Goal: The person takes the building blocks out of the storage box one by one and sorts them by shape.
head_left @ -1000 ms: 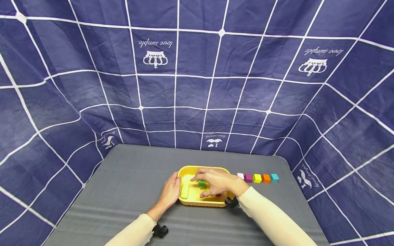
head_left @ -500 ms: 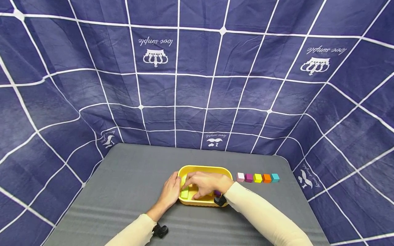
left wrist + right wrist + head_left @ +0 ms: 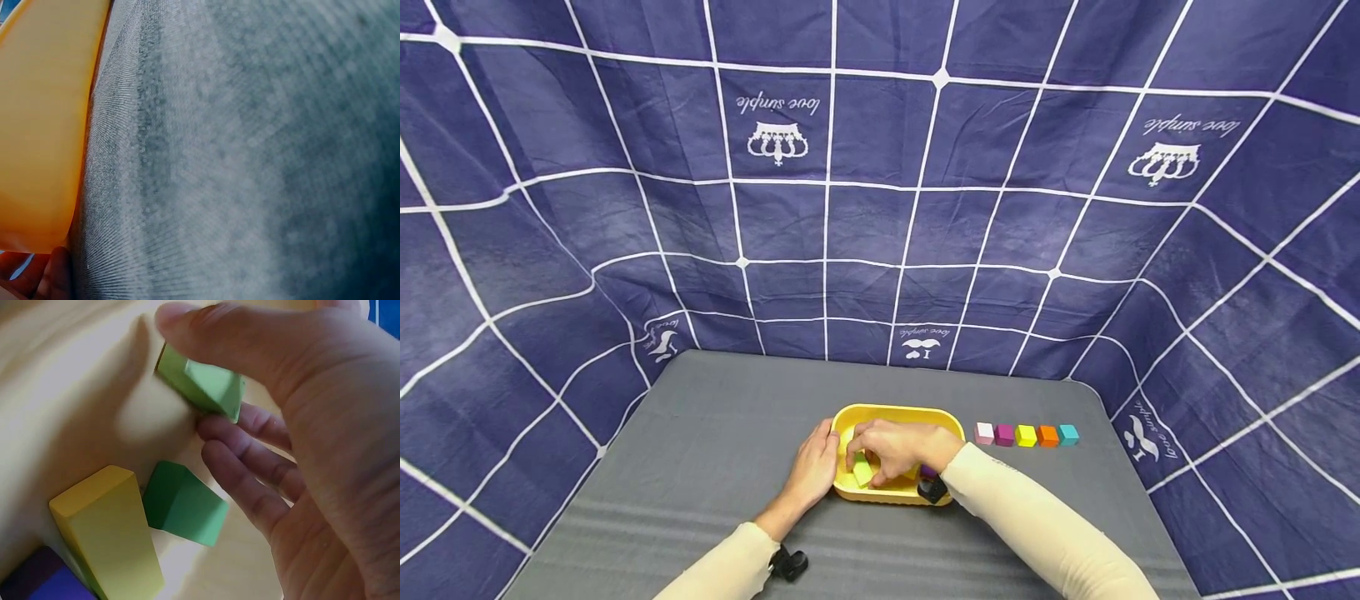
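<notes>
A yellow plastic bin (image 3: 891, 497) stands on the grey table, with its outer wall (image 3: 44, 125) large in the left wrist view. My left hand (image 3: 811, 462) rests along the bin's left end, fingers extended. Inside the bin, my right hand (image 3: 891, 448) pinches a light green block (image 3: 209, 384) between thumb and fingers; in the head view the block is tilted near the bin's left side. On the bin floor close by lie a darker green block (image 3: 187, 503), a yellow block (image 3: 109, 528) and a purple block (image 3: 50, 578). The right hand hides much of the interior from above.
A row of small cubes stands right of the bin: pale pink (image 3: 984, 433), purple (image 3: 1004, 435), yellow (image 3: 1026, 436), orange (image 3: 1048, 437) and turquoise (image 3: 1068, 435). A blue gridded cloth (image 3: 880, 217) hangs behind and at the sides of the grey table (image 3: 737, 417).
My right hand has moved left inside the bin, from over the darker green block to the light green block, which is now turned from its earlier position. The left hand stays at the bin's end.
</notes>
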Demonstrator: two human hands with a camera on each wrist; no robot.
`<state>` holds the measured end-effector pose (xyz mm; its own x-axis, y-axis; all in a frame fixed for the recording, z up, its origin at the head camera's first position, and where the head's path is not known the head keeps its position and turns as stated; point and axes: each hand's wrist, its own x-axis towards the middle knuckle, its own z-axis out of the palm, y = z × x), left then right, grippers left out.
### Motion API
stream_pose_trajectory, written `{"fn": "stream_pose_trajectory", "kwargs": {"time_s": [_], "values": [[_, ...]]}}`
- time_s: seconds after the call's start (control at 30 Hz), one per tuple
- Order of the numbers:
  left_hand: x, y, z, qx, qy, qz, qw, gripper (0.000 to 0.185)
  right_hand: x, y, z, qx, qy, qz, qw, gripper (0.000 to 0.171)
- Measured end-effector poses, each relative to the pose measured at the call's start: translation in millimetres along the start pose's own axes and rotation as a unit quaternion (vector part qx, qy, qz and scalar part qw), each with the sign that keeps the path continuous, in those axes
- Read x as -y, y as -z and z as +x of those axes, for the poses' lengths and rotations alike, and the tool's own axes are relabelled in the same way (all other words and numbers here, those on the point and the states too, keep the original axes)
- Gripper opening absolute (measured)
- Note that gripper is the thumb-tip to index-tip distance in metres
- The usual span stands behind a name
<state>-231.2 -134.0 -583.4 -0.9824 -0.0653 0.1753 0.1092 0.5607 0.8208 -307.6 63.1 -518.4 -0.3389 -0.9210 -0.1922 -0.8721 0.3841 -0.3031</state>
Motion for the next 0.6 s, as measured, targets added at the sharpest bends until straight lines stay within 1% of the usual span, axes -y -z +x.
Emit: {"fn": "stream_pose_trajectory", "kwargs": {"time_s": [0.27,0.47,0.6], "values": [[0.3,-1.1,-1.3,0.0,-0.002,0.002,1.0,0.036,-2.0,-2.2,-6.1,-0.008,-0.004,-0.018,1.0,0.038],[3.2,-2.0,-1.4,0.001,-0.007,0.009,0.9999,0.037,-4.2,-1.0,-15.6,-0.025,-0.015,0.014,0.999,0.035],[2.8,-2.0,-1.0,-0.004,-0.011,0.004,0.9999,0.038,-4.5,2.6,-23.1,-0.039,-0.018,0.028,0.999,0.038]]}}
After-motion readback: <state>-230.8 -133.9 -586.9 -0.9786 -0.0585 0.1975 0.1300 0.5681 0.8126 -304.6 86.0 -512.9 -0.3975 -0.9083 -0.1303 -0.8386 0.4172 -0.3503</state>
